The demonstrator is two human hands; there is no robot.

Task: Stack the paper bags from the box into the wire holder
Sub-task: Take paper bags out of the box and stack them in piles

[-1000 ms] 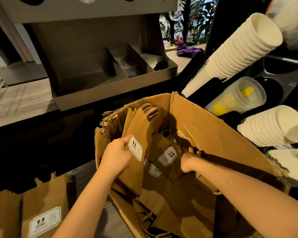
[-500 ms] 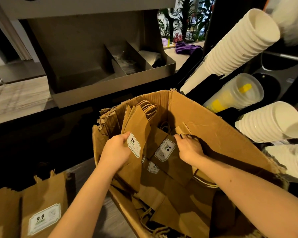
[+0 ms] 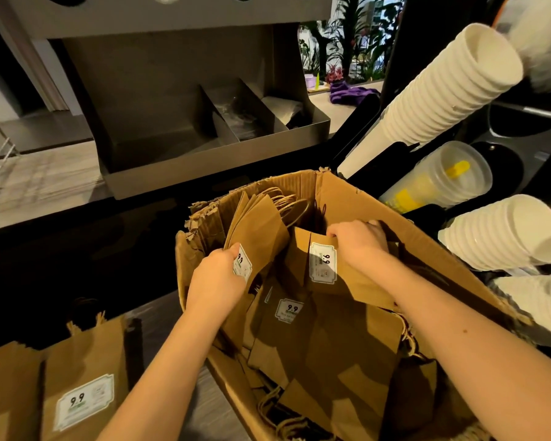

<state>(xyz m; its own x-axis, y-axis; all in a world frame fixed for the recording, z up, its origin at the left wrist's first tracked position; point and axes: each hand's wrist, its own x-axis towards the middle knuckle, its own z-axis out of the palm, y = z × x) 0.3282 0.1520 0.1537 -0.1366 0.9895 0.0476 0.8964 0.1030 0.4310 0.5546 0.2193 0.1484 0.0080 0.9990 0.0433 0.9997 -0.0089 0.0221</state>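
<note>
A torn cardboard box stands in front of me, filled with brown paper bags with twine handles and white "9.9" labels. My left hand grips a bunch of upright bags at the box's left side, thumb on a label. My right hand grips the top edge of another bag, lifted above the loose bags lying in the box. Several labelled bags stand at the lower left; whatever holds them is hidden.
A grey metal divided tray sits on the counter behind the box. Stacks of white paper cups and clear plastic cups jut out from a dispenser on the right. A purple cloth lies farther back.
My right hand came up out of the box's depth, took a labelled bag by its top edge and lifted it up and to the right. My left hand stayed on its bunch.
</note>
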